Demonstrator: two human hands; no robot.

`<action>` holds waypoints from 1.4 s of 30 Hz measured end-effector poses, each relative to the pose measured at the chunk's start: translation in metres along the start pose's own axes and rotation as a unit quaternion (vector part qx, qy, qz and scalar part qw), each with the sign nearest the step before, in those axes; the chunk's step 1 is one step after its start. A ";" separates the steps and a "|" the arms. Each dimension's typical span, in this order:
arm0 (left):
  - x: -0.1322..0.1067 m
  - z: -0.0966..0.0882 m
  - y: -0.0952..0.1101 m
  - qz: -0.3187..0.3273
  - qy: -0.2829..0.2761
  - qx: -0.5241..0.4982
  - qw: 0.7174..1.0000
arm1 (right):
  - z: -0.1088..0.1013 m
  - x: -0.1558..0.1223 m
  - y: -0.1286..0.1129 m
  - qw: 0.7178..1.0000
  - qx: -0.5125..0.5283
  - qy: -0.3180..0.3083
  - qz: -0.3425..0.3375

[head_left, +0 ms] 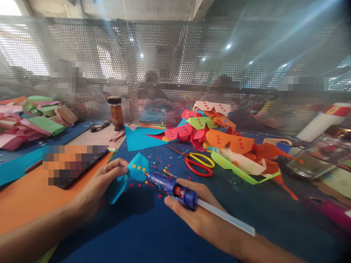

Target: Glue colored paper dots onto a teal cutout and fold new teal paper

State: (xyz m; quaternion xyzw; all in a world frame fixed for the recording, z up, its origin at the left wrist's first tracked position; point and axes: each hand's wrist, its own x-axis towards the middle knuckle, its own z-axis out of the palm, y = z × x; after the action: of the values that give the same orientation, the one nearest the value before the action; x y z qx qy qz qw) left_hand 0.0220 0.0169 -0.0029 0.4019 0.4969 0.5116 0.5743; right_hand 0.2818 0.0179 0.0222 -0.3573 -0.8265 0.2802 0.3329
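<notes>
My left hand (102,182) pinches a folded light-blue paper piece (128,175) dotted with small yellow squares, holding it just above the dark blue table mat (131,226). My right hand (197,208) grips a blue glue gun (172,187) with a white glue stick poking out of its back. The gun's nozzle touches the right edge of the paper piece. Tiny red and yellow paper scraps lie scattered around the paper.
Red-and-yellow scissors (197,163) lie just beyond the gun. Behind them is a pile of coloured folded papers (219,135). A phone (75,164) rests on orange paper at left, a dark jar (116,113) stands behind, and a glass jar (318,153) lies at right. People sit beyond the mesh screen.
</notes>
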 end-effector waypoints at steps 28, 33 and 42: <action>-0.002 0.001 0.002 0.001 -0.002 0.002 1.000 | 0.000 -0.002 0.002 0.997 -0.003 0.021 0.072; -0.001 0.002 0.002 -0.002 -0.010 -0.012 1.000 | 0.000 0.000 -0.001 0.998 -0.002 0.015 0.064; 0.001 0.000 -0.001 0.003 -0.021 -0.018 1.000 | 0.006 -0.008 0.011 0.986 -0.045 0.006 0.157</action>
State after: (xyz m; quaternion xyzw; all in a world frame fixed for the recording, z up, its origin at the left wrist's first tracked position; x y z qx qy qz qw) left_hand 0.0220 0.0173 -0.0039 0.4034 0.4743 0.5136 0.5904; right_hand 0.2857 0.0168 0.0078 -0.4995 -0.7696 0.2890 0.2734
